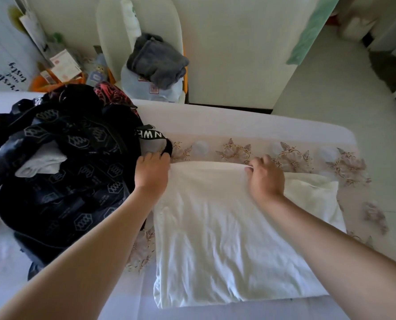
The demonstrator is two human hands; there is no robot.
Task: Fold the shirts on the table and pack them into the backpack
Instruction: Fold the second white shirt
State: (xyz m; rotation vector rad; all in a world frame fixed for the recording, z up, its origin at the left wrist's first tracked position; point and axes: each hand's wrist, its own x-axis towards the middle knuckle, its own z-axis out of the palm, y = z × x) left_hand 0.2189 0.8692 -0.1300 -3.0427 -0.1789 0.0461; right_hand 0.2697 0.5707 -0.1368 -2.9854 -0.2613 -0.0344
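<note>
Left hand, right hand in grip on shirt, far edge.

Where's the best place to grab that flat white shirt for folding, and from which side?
By its far edge, near both corners, reaching over from the near side. The white shirt lies flat and limp, so only an edge offers a pinch, and two spread holds should keep it straight. The left hand and right hand pinch there.
</note>
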